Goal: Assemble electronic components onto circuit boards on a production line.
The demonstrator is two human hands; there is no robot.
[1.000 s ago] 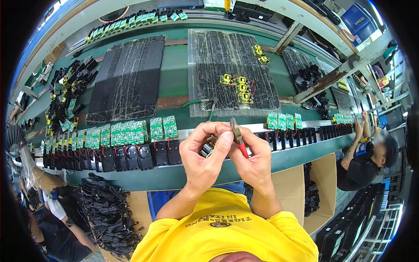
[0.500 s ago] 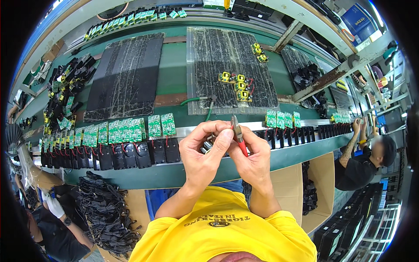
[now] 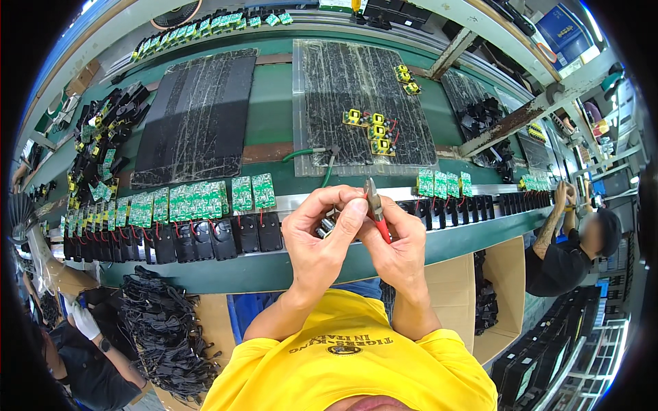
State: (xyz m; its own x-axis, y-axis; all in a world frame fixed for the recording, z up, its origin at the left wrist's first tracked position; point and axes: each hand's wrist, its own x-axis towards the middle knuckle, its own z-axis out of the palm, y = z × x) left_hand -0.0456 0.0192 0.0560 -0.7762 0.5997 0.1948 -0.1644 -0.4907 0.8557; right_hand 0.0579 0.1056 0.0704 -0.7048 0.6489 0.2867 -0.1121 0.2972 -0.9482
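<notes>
One small part with silvery cylinders sits within my left hand, which curls around it above the near edge of the bench. Just to its right, my right hand grips red-handled pliers, tips toward the far edge.

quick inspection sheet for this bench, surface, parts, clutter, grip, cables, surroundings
Surface: green bench with scuffed black mats
Job's things: small component with metallic cylinders, partly hidden; red-handled pliers
Clutter: jumbled black parts and boards, bench's left
Grip: left hand holds small component; right hand holds red-handled pliers
Cables: black cable heap, person's left; red-wired boards in a row
Surroundings: co-workers, both sides; cardboard box, right
</notes>
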